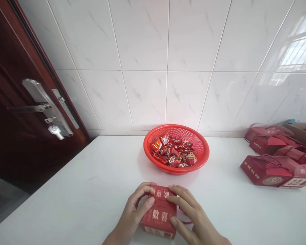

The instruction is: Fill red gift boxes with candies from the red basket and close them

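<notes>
A small red cardboard candy box (160,216) with pale Chinese characters lies on the white table, close to me. My left hand (135,208) curls round its left side, thumb and fingertips on the top panel. From the right, my right hand (191,209) grips it, with fingers over the upper right part and the thumb at the lower right edge. A dark pink cord (187,223) shows partly beneath my right hand. Just beyond the box stands a red plastic basket (205,154) of wrapped candies (173,153).
Several red handled gift boxes (267,172) stand grouped at the right of the table (91,190), with an open brown carton (297,132) behind them. A white tiled wall (145,95) borders the back. At the left is a dark red door (12,126) with keys (55,131) in its lock.
</notes>
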`<state>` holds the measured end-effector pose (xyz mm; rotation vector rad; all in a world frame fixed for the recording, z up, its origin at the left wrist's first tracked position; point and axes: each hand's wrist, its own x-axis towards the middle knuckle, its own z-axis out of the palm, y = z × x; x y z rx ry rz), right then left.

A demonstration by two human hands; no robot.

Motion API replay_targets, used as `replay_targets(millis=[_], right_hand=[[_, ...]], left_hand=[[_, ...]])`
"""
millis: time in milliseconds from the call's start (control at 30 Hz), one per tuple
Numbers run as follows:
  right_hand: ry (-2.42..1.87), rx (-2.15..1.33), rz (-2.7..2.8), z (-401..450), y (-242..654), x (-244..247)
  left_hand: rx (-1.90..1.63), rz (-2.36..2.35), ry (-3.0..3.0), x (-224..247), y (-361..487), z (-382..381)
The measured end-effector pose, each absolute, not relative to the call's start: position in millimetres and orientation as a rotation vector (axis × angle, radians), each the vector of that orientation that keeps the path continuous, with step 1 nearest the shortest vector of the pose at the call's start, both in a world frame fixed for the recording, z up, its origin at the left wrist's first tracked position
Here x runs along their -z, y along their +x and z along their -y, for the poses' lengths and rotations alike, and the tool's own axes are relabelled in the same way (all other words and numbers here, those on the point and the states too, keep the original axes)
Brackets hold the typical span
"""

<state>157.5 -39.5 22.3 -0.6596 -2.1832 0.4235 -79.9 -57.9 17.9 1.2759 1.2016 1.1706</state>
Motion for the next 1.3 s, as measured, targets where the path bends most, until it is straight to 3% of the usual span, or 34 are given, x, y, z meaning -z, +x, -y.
replay_targets(millis=[1300], right_hand=[[-0.683,-0.470,2.189,39.9,158.4,-22.3]], left_hand=[[-1.175,-1.202,1.276,-19.7,-79.6,59.7]])
